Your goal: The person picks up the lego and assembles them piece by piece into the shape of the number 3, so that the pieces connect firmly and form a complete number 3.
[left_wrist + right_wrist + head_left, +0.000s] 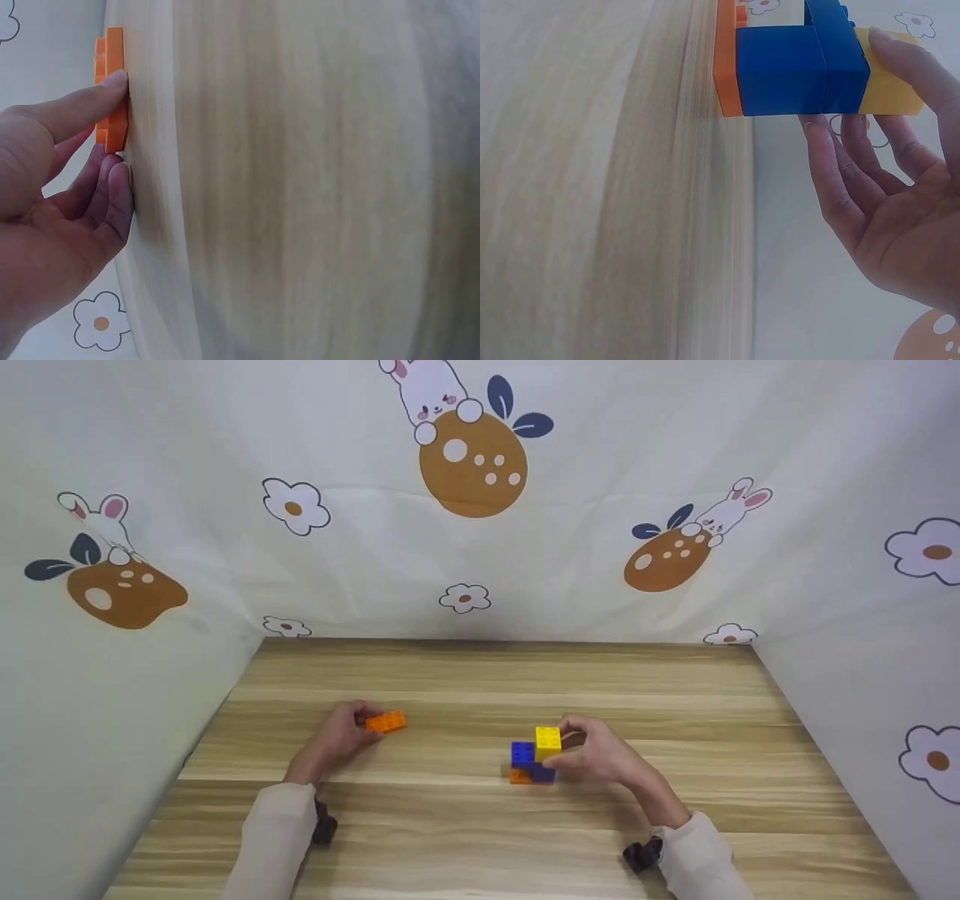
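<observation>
My left hand (351, 733) pinches a flat orange toy brick (387, 721) low at the left of the table; in the left wrist view the thumb lies across the side of that orange brick (115, 112). To the right stands a small stack with an orange brick (727, 60) at the bottom, blue bricks (781, 71) above it and a yellow brick (547, 741) on top. My right hand (596, 751) grips the yellow brick between thumb and fingers. In the right wrist view the yellow brick (891, 86) sits flush against the upper blue brick, and a fingertip reaches the blue side.
The wood-grain table (450, 840) runs back to a pale curtain (360, 562) printed with rabbits and flowers, which also rises at both sides. A dark wrist device (643, 855) is at the right cuff, another (324, 823) at the left.
</observation>
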`<action>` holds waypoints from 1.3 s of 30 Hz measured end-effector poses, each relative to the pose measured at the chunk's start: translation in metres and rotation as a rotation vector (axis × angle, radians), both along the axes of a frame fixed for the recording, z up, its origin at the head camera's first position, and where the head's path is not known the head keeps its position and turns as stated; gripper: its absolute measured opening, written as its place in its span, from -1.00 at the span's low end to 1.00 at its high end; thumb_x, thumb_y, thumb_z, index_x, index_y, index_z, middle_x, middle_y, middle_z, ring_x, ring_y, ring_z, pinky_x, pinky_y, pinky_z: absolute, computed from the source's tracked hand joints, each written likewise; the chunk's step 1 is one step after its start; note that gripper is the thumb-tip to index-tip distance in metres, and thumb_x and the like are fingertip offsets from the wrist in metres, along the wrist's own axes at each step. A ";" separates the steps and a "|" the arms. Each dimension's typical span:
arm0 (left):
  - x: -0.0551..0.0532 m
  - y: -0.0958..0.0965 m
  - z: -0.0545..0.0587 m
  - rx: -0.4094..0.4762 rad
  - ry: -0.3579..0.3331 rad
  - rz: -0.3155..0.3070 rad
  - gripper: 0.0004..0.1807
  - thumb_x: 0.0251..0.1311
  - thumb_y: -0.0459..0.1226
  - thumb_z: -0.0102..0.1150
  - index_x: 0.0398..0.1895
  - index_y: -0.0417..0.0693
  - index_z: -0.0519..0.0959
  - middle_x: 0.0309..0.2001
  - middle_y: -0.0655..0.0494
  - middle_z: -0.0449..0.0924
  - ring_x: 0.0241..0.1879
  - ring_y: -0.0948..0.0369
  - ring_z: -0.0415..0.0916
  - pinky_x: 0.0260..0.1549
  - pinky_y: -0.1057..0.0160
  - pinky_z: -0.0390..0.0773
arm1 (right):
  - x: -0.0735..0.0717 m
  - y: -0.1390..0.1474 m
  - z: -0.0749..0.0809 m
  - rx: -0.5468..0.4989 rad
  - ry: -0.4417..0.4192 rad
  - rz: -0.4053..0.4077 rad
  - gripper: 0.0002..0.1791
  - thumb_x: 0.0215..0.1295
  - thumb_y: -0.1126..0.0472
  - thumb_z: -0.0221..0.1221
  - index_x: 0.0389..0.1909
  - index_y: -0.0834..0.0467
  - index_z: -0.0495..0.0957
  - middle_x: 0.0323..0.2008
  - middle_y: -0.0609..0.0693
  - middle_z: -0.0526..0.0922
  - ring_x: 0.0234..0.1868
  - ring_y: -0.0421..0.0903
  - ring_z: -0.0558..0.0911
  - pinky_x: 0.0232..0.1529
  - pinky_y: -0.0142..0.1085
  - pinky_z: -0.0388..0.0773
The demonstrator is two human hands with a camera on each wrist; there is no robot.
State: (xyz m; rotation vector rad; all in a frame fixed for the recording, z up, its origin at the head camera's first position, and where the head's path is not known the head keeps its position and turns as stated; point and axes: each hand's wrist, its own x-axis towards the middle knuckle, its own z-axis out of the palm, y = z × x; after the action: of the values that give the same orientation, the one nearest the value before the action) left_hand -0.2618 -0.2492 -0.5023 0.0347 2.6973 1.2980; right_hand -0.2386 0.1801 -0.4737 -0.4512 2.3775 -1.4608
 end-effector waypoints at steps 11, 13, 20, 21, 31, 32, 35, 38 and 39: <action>-0.003 0.009 0.008 -0.048 0.018 0.006 -0.63 0.21 -0.33 0.36 0.09 -0.15 0.62 0.08 -0.09 0.64 0.03 0.11 0.56 0.09 0.06 0.57 | 0.001 0.001 0.002 0.001 0.006 0.004 -0.55 0.07 0.11 0.50 -0.15 0.24 0.53 -0.07 0.19 0.70 -0.05 0.03 0.69 0.02 -0.18 0.67; -0.003 0.013 0.012 -0.045 0.010 0.010 -0.63 0.20 -0.34 0.36 0.09 -0.15 0.62 0.07 -0.10 0.64 0.02 0.10 0.57 0.09 0.06 0.57 | 0.001 0.001 0.002 -0.001 0.011 0.008 -0.56 0.08 0.12 0.49 -0.15 0.25 0.53 -0.07 0.20 0.69 -0.05 0.03 0.69 0.02 -0.19 0.68; -0.002 0.034 0.028 0.005 0.052 -0.034 -0.63 0.17 -0.36 0.38 0.07 -0.16 0.65 0.10 -0.12 0.64 0.01 0.07 0.57 0.03 0.12 0.60 | 0.001 0.001 0.003 -0.012 0.010 0.005 -0.57 0.06 0.14 0.50 -0.18 0.24 0.52 -0.08 0.17 0.69 -0.04 0.04 0.69 0.00 -0.22 0.67; -0.002 0.037 0.031 0.017 0.056 -0.045 -0.63 0.18 -0.36 0.38 0.07 -0.17 0.65 0.11 -0.13 0.63 0.02 0.06 0.57 0.03 0.12 0.60 | 0.001 0.001 0.003 -0.014 0.013 0.006 -0.57 0.06 0.15 0.50 -0.19 0.25 0.52 -0.08 0.18 0.68 -0.03 0.04 0.69 -0.01 -0.22 0.67; 0.008 0.070 0.056 0.038 0.058 -0.088 -0.66 0.20 -0.38 0.35 0.07 -0.07 0.67 0.07 -0.02 0.67 0.02 0.08 0.57 0.06 0.13 0.61 | 0.001 0.000 0.001 -0.009 0.016 -0.001 -0.58 0.05 0.14 0.50 -0.19 0.23 0.52 -0.08 0.16 0.68 -0.04 0.04 0.69 0.00 -0.20 0.68; 0.010 0.074 0.058 0.041 0.058 -0.093 -0.66 0.19 -0.38 0.36 0.06 -0.05 0.67 0.06 0.00 0.67 0.01 0.09 0.57 0.06 0.13 0.62 | 0.001 0.000 0.001 -0.011 0.018 0.001 -0.58 0.05 0.15 0.50 -0.18 0.23 0.53 -0.09 0.16 0.68 -0.04 0.04 0.69 0.00 -0.20 0.68; 0.015 0.085 0.065 0.055 0.067 -0.113 -0.66 0.18 -0.35 0.38 0.05 -0.03 0.68 0.04 0.03 0.68 0.00 0.11 0.58 0.04 0.14 0.62 | 0.001 0.000 0.001 -0.019 0.022 0.002 -0.58 0.05 0.15 0.50 -0.18 0.24 0.53 -0.09 0.16 0.69 -0.05 0.04 0.69 -0.01 -0.20 0.68; 0.021 0.096 0.072 0.073 0.079 -0.127 -0.65 0.16 -0.33 0.41 0.04 -0.03 0.68 0.01 0.05 0.70 -0.01 0.13 0.58 0.02 0.14 0.63 | 0.001 0.000 0.000 -0.022 0.028 0.006 -0.58 0.05 0.15 0.51 -0.18 0.23 0.54 -0.10 0.16 0.69 -0.06 0.04 0.70 -0.01 -0.20 0.68; 0.022 0.099 0.075 0.081 0.082 -0.130 -0.65 0.15 -0.33 0.41 0.03 -0.03 0.68 0.00 0.05 0.70 -0.02 0.14 0.58 0.01 0.14 0.64 | 0.001 0.000 0.000 -0.023 0.034 0.011 -0.58 0.05 0.15 0.51 -0.18 0.24 0.53 -0.10 0.16 0.69 -0.06 0.03 0.70 -0.01 -0.20 0.69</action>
State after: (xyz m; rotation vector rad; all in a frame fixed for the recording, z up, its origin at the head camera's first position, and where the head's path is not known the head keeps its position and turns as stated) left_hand -0.2395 -0.1502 -0.4278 0.2733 2.6567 1.3935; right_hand -0.2376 0.1796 -0.4737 -0.4978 2.3824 -1.4886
